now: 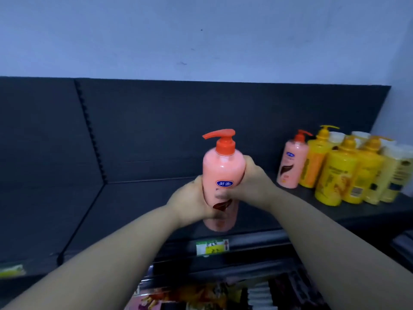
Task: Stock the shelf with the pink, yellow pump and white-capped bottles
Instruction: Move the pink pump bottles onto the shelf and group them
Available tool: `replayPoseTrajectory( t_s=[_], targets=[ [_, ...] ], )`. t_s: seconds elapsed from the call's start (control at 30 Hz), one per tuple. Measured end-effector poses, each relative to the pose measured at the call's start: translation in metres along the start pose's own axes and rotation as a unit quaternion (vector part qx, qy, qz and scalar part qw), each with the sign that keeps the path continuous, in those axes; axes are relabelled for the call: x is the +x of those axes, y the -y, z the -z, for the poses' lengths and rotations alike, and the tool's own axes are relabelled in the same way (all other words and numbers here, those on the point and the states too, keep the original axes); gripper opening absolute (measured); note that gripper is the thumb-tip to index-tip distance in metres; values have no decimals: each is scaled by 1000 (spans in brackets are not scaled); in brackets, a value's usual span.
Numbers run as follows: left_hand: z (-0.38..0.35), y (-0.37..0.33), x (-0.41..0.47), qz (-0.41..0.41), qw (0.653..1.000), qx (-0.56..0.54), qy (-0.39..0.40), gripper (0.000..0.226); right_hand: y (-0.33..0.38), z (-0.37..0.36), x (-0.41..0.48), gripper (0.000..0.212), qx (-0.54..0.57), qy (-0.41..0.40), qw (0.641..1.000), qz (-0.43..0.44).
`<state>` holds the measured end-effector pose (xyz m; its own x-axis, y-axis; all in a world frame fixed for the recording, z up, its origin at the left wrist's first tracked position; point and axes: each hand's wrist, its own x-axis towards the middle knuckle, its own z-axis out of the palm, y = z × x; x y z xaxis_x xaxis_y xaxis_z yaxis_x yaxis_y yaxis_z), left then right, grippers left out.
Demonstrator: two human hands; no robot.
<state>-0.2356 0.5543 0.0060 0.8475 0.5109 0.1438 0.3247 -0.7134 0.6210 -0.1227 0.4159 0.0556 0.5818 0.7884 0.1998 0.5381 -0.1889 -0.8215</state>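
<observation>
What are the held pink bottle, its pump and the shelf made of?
Pink bottle: likely translucent glossy plastic; small highlights, and the pink fill seems to show through.
Pump: opaque orange-red plastic with a smooth moulded look.
Shelf: probably painted metal; dark, matte flat panels with crisp edges. Cannot be sure.

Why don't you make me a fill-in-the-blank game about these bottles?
1. The left hand and right hand grip one bottle coloured ____.
2. A matching bottle stands on the shelf next to ____ pump bottles.
3. The standing bottles are grouped at the shelf's ____ end.
Missing words: pink; yellow; right.
</observation>
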Motion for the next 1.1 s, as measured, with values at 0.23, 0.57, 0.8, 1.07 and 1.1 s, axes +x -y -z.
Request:
replayPoseTrajectory(
  t_s=[0.23, 0.57, 0.8, 1.07, 1.1],
  targets=[
    [41, 45, 18, 79, 995, 34, -43, 93, 10, -44, 77, 98, 16, 94, 994, 48],
    [82, 97, 14, 184, 970, 41, -156, 87, 47, -104, 138, 87, 5, 194, 971, 137],
    [109, 135, -6, 197, 966, 47, -161, 83, 67, -153, 146, 89, 5, 207, 968, 138],
    [173, 205, -42, 170, 974, 60, -135, 82, 118, -236, 138, 92, 20, 185, 975, 122],
    [184, 216, -49, 167, 976, 63, -127, 82, 126, -249, 136, 93, 22, 182, 976, 115]
  ],
)
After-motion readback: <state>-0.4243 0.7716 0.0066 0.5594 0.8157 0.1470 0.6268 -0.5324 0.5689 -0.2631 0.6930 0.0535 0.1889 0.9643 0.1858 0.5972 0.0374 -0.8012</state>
